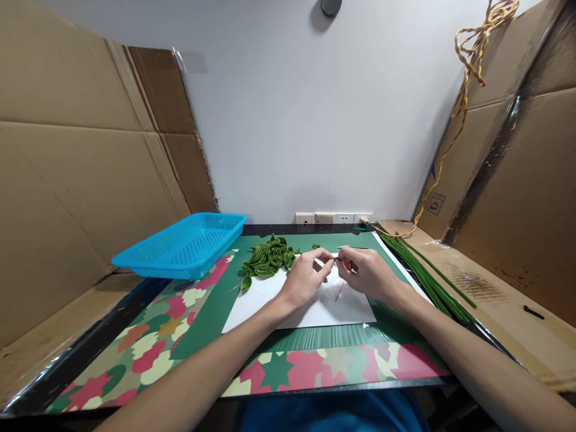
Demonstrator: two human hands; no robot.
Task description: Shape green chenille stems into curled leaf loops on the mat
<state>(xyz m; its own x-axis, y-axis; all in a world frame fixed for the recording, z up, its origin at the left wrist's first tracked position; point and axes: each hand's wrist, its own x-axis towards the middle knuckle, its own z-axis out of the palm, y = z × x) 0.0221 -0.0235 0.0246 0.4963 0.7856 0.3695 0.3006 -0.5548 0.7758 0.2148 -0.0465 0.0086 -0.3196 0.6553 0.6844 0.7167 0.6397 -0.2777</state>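
Note:
My left hand (308, 277) and my right hand (365, 270) meet over a white sheet (265, 300) on the green mat (211, 312). Both pinch a small green piece of pipe cleaner (335, 257) between their fingertips. A pile of coiled green pipe-cleaner leaves (269, 257) lies just left of my left hand, at the sheet's far corner. A thin red line or stick (339, 291) lies on the white sheet under my right hand.
A bundle of long green pipe cleaners (425, 275) lies along the right side of the table. A blue perforated tray (186, 245) sits at the back left. Cardboard walls stand on both sides. A yellow cord (465, 90) hangs at the right. Wall sockets (330, 218) line the back.

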